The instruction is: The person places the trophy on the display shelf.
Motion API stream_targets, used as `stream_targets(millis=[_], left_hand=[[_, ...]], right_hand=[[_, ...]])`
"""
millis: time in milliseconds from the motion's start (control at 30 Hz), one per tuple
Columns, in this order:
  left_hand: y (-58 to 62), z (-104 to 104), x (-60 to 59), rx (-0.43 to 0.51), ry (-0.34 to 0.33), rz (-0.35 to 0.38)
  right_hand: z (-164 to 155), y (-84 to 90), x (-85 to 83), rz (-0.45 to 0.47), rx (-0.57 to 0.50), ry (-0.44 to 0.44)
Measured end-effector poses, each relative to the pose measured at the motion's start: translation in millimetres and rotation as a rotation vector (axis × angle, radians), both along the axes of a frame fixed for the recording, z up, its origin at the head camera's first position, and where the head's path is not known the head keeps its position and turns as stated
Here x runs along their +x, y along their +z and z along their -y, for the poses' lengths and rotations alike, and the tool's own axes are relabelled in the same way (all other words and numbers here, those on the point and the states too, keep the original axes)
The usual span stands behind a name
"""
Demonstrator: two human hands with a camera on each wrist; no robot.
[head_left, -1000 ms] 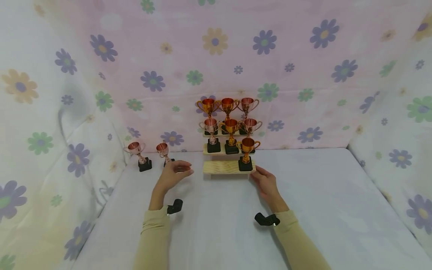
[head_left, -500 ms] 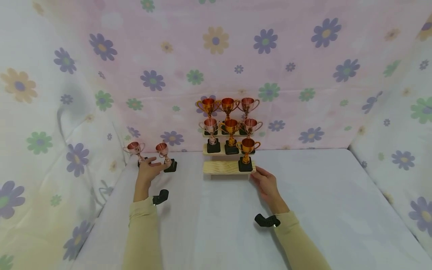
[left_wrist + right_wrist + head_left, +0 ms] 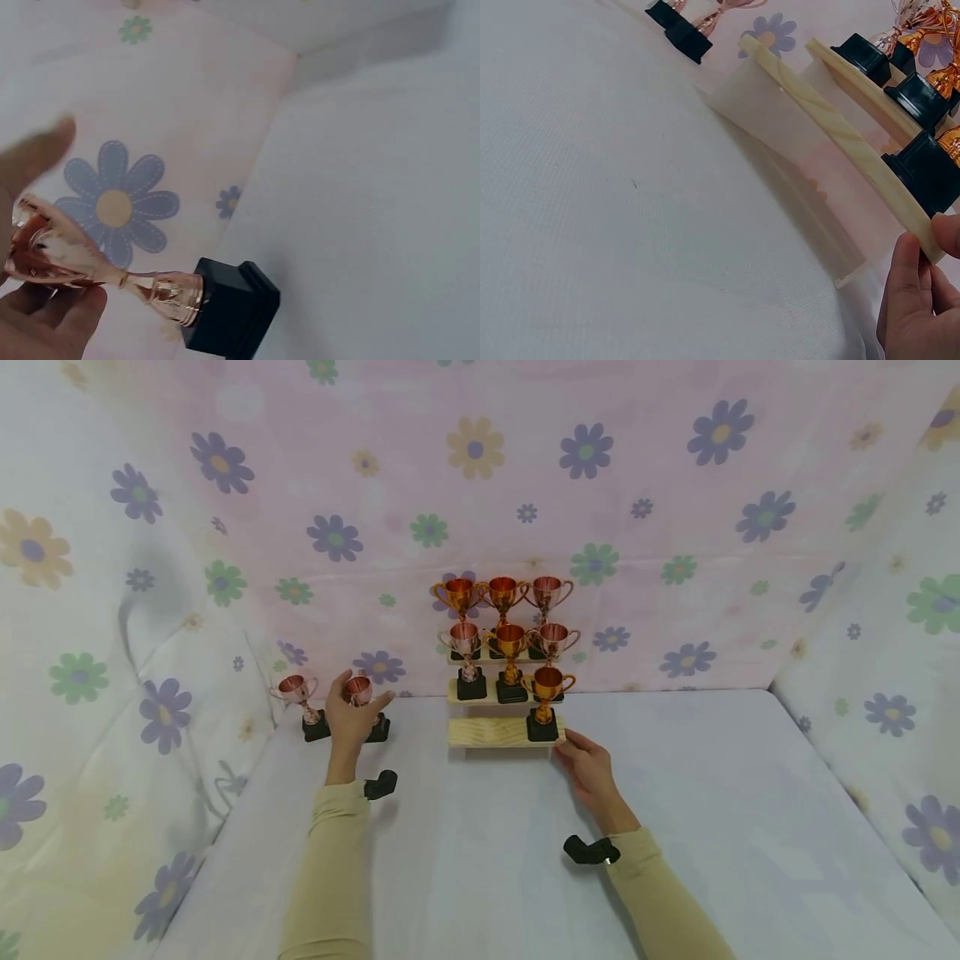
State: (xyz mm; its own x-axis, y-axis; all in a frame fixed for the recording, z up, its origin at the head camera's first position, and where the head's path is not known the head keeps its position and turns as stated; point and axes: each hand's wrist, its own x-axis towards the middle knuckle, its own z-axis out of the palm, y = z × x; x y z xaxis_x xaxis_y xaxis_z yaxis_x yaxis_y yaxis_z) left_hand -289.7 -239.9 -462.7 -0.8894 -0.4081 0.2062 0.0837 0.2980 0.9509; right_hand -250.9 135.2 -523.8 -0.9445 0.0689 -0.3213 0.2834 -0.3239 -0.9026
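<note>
Head view: left hand (image 3: 351,720) is at centre-left of frame, fingers curled round the stem of a cup (image 3: 359,692) that stands upright on its black base, long axis vertical. A second cup (image 3: 297,690) stands just beside it, further left, untouched. The stepped rack (image 3: 495,732) sits right of the left hand, mid-frame; its lowest step is bare except for one cup (image 3: 547,683) at its right end. The left hand is the nearer one to the loose cups. Right hand (image 3: 590,768) is at the rack's lower right corner, fingers relaxed, touching the bottom step.

Left wrist view: cup (image 3: 52,251) lies tilted across lower left of frame, bowl between thumb and fingers (image 3: 52,322), base (image 3: 229,306) on the white table (image 3: 375,210). Grasp looks light.

Right wrist view: right hand (image 3: 915,300) at lower right, straight fingertips resting on the end of the bottom plank (image 3: 832,142). Not clenched, nothing held.
</note>
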Motion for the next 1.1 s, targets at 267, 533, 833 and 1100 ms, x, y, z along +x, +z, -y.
stream_targets(millis=[267, 533, 833, 1100], left_hand=[[-9.4, -9.0, -2.3, 0.014, 0.159, -0.126], [-14.2, -7.0, 1.3, 0.011, 0.173, -0.149], [-9.4, -6.1, 12.7, 0.007, 0.155, -0.108], [5.7, -12.6, 21.3, 0.081, 0.152, -0.215]], right_hand=[[1.1, -0.1, 0.9, -0.001, -0.011, -0.005], [-0.1, 2.2, 1.9, 0.013, -0.012, -0.005], [-0.9, 1.1, 0.3, 0.025, -0.024, -0.01], [0.7, 1.1, -0.1, 0.012, -0.027, -0.019]])
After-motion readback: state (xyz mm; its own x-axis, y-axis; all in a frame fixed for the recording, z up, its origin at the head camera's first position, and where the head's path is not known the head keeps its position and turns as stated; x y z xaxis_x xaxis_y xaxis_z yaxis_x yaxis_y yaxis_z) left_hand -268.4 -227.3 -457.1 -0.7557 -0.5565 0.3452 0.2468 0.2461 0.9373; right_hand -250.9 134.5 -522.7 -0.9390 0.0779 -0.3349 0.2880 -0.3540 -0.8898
